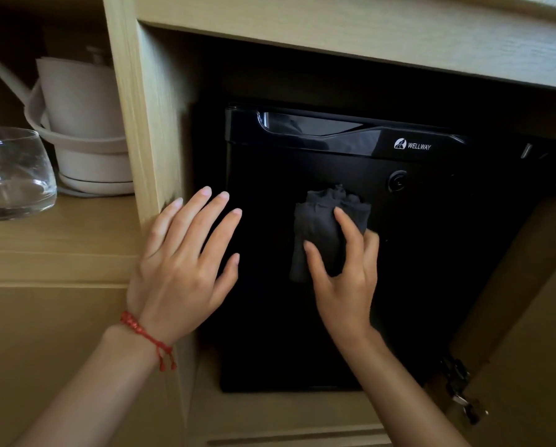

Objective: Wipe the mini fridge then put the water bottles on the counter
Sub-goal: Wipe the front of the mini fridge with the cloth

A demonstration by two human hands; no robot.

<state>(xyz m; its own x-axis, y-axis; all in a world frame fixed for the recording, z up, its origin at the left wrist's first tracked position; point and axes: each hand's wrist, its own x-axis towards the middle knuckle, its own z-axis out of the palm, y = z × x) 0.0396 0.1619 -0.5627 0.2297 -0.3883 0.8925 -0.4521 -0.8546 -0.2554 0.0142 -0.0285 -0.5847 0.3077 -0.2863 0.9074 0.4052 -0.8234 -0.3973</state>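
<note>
A black mini fridge (431, 253) stands shut inside a light wooden cabinet niche, with a glossy handle strip and a round lock on its door. My right hand (344, 272) holds a crumpled dark grey cloth (322, 227) against the middle of the door, thumb and fingers curled round it. My left hand (183, 266), with a red string bracelet on the wrist, lies with straight spread fingers over the fridge's left edge and the wooden side panel. No water bottles are in view.
Left of the niche, a shelf (60, 240) carries a clear glass (12, 175) and a white kettle on its base (83, 130). The wooden divider (141, 124) stands between shelf and fridge. An open cabinet door with metal hinges (460, 388) is at the right.
</note>
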